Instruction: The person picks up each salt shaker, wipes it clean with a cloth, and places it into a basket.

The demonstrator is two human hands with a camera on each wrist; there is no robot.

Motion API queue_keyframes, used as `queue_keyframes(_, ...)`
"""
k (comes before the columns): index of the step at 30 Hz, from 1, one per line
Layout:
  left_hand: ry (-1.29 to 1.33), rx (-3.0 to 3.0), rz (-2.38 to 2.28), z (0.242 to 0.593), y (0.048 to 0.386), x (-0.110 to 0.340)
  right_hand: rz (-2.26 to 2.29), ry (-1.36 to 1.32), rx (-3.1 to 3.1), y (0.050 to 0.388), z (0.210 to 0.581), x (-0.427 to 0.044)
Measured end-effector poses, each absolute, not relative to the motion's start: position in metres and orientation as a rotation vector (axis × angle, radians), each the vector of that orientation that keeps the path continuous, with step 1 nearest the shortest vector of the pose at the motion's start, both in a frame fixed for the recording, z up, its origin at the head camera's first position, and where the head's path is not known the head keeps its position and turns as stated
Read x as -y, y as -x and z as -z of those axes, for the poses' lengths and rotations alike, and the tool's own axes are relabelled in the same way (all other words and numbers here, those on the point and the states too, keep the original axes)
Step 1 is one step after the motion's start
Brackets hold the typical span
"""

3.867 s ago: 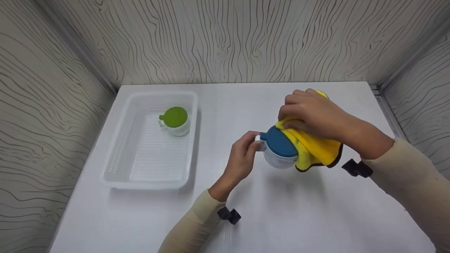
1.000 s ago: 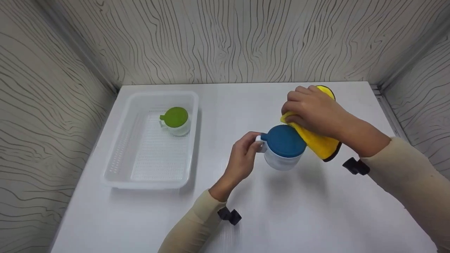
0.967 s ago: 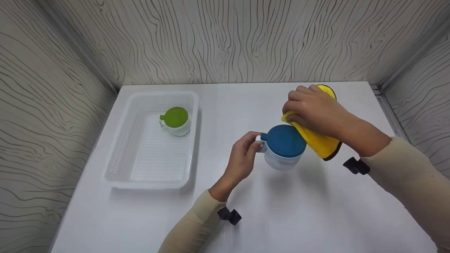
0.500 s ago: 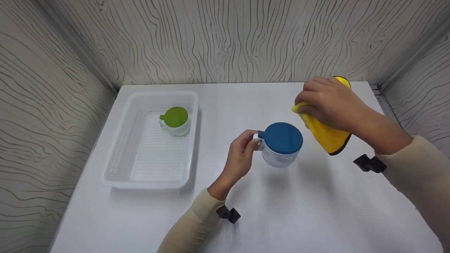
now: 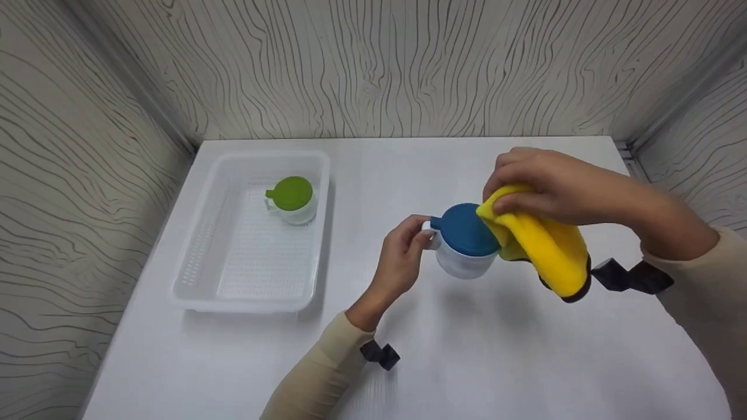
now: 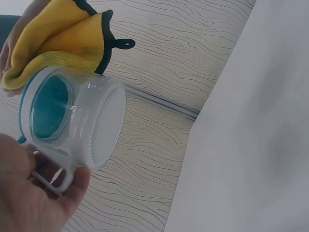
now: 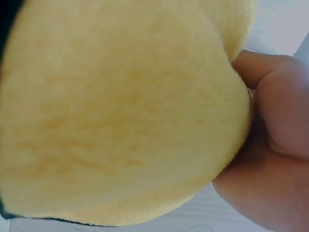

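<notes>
My left hand (image 5: 398, 259) grips the white handle of a clear jar (image 5: 464, 265) with a blue lid (image 5: 467, 229), held above the table as its shadow lies apart below. In the left wrist view the jar (image 6: 79, 116) shows its ribbed base, and fingers and thumb wrap the handle (image 6: 53, 169). My right hand (image 5: 543, 181) pinches a yellow cloth (image 5: 551, 251) with dark edging, which lies against the lid's right side. Cloth (image 7: 120, 111) fills most of the right wrist view, with part of the hand (image 7: 275, 130) at its right; the fingertips are hidden there.
A white plastic basket (image 5: 248, 306) stands on the left of the white table (image 5: 373, 175). In its upper right corner sits a similar jar with a green lid (image 5: 292, 193). Wood-grain panels (image 5: 373, 70) enclose the table at the back and sides.
The right hand drew the cloth away from the jar up to the right, then came back down and turned, so the cloth now overlaps the lid's right edge. The left hand barely moved.
</notes>
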State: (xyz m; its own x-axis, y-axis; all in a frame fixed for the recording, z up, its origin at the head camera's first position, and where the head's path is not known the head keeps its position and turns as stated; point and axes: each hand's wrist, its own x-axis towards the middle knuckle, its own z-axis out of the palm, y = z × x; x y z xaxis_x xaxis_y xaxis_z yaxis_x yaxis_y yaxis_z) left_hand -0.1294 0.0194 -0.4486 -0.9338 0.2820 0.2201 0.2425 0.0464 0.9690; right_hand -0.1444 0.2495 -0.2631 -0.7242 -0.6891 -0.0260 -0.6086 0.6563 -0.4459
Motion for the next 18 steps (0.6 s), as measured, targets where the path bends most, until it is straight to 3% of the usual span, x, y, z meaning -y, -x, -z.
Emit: queue_keyframes(18, -0.611, -2.264, -2.026, 0.447, 0.125, -0.020, 0.454, 1.256, -2.801, 0.145, 0.310, -0.208)
